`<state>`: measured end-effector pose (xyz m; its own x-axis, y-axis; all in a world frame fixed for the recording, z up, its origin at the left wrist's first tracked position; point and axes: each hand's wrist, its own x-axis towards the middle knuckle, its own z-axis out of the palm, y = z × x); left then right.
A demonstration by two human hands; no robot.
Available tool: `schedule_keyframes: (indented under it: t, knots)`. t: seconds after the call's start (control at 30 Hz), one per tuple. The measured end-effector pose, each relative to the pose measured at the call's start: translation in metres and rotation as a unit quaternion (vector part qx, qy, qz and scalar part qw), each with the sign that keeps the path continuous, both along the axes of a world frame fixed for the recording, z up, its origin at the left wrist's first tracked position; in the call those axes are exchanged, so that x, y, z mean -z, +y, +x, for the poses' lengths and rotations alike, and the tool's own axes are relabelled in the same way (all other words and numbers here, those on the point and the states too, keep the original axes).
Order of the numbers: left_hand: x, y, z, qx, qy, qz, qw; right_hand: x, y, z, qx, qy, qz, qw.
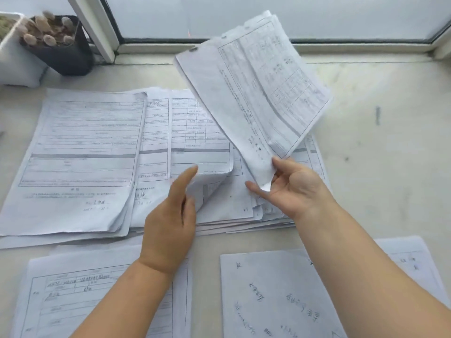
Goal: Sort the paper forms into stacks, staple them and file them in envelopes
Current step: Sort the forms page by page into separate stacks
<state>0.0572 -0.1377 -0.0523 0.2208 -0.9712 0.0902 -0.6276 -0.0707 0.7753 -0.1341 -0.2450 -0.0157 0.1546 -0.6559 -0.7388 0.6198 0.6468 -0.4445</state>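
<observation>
My right hand [290, 186] pinches the lower corner of a few printed forms [253, 89] and holds them up, tilted, over the desk. My left hand [170, 218] has straight fingers that lift the curled lower edge of the top sheet on the middle stack of forms [200, 132]. To the left lies a thicker stack of forms [80, 157]. Two more stacks sit near me: a printed one at the front left [61, 293] and a handwritten one at the front right [275, 296]. No stapler or envelope is in view.
A black pot with small cacti [58, 45] and a white planter [14, 50] stand at the back left of the pale stone desk [380, 152]. A window frame [244, 45] runs along the far edge.
</observation>
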Motion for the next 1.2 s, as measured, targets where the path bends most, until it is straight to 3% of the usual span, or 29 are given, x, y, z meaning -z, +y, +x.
schedule_keyframes:
  t: [0.13,0.3,0.57,0.63,0.73,0.83,0.9,1.0,1.2]
  knots:
    - [-0.001,-0.003,0.001,-0.012,-0.003,0.024,1.000,0.005,-0.004,0.005,-0.002,-0.019,0.010,1.000]
    - [-0.001,-0.013,0.003,-0.056,0.126,0.092,0.986,0.008,-0.007,0.013,-0.032,-0.032,0.005,0.999]
    - [0.002,-0.018,0.005,-0.091,0.135,0.052,0.985,0.017,-0.008,0.019,-0.037,-0.041,0.013,0.998]
    - [0.000,-0.016,0.005,-0.073,0.102,0.046,0.991,0.017,-0.008,0.018,-0.041,-0.042,0.010,0.998]
    - [-0.001,-0.010,0.006,0.036,0.002,0.028,0.999,0.018,-0.008,0.019,-0.047,-0.038,0.007,0.998]
    - [0.002,-0.004,0.005,0.141,-0.133,0.040,0.980,0.021,-0.007,0.018,-0.030,-0.040,0.000,0.999]
    - [0.004,-0.002,0.005,0.147,-0.157,0.021,0.976,0.021,-0.006,0.015,-0.005,-0.050,0.004,0.999]
    - [0.006,-0.004,0.008,0.127,-0.125,0.015,0.984,0.021,-0.005,0.012,0.017,-0.055,0.006,0.998]
    - [0.004,-0.013,0.003,-0.026,0.029,0.074,0.997,0.020,-0.005,0.011,0.021,-0.057,-0.007,0.998]
